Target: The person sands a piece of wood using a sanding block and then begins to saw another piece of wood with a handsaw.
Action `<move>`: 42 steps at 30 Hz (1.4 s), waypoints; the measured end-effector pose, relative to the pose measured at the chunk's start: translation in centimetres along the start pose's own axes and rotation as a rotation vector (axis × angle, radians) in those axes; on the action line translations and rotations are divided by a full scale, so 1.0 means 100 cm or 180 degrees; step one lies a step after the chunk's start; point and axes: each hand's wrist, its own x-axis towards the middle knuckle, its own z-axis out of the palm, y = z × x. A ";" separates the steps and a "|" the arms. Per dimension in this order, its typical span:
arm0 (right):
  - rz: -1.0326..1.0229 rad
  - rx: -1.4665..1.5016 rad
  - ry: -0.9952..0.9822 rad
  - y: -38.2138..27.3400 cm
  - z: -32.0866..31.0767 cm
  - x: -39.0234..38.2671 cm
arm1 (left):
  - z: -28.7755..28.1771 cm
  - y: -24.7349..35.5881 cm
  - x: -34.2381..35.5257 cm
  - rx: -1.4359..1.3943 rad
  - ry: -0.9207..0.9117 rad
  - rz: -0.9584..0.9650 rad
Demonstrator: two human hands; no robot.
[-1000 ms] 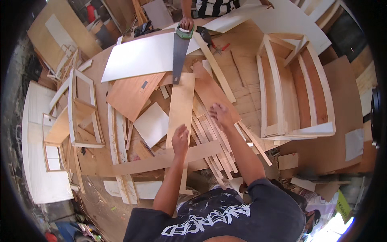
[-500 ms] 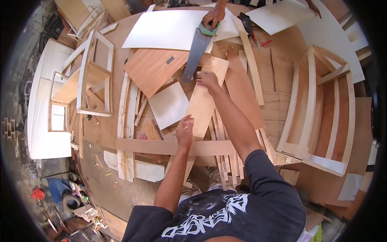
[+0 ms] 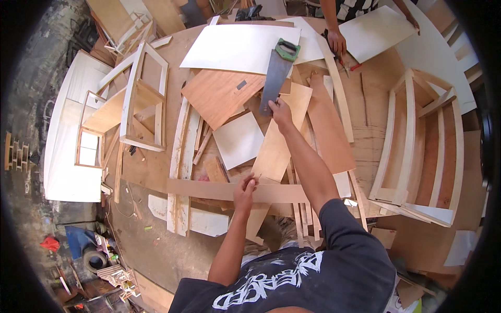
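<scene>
My right hand grips the tip end of a handsaw. The saw has a grey blade and a green handle, which points away from me over a white panel. Below that hand lies a long pale plywood board. My left hand is closed in a pinch above the near end of this board, close to a thin brown strip lying crosswise. A small thin thing seems to poke out of its fingertips, too small to name.
Across the table, a co-worker's hand is at red-handled pliers. A wood-grain panel, a white square panel and a brown board lie around the plywood. Wooden frames stand left and right.
The co-worker's hand has let go of the saw handle and moved right to the pliers. My right hand has taken hold of the blade's tip end. The view has shifted slightly.
</scene>
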 end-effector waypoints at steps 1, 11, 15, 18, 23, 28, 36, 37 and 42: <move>-0.0030 0.0274 -0.0067 -0.001 -0.002 -0.014 | -0.006 -0.003 -0.007 -0.0027 -0.0019 0.0019; -0.0427 -0.0988 -0.0397 -0.016 -0.003 -0.236 | -0.092 -0.003 -0.066 -0.0284 -0.0124 0.0207; -0.0109 -0.0052 -0.1028 0.003 0.051 -0.360 | -0.140 0.050 -0.089 -0.0281 -0.0118 0.0444; 0.0031 0.0275 -0.1419 0.014 0.116 -0.445 | -0.204 0.061 -0.096 -0.0973 -0.0338 0.0552; 0.0110 0.0243 -0.2045 0.057 0.203 -0.535 | -0.331 0.096 -0.156 -0.1506 -0.0472 0.0370; 0.0135 0.0251 -0.2600 0.093 0.301 -0.566 | -0.437 0.097 -0.209 -0.1199 0.0613 0.0722; -0.0375 -0.1124 -0.3255 0.127 0.423 -0.569 | -0.570 0.068 -0.238 -0.0454 0.1670 0.1273; -0.0346 -0.1100 -0.3267 0.130 0.431 -0.564 | -0.586 0.064 -0.240 -0.0141 0.1886 0.1158; -0.1412 -0.2002 -0.1876 0.110 0.466 -0.523 | -0.661 0.050 -0.225 0.0440 0.1892 0.0890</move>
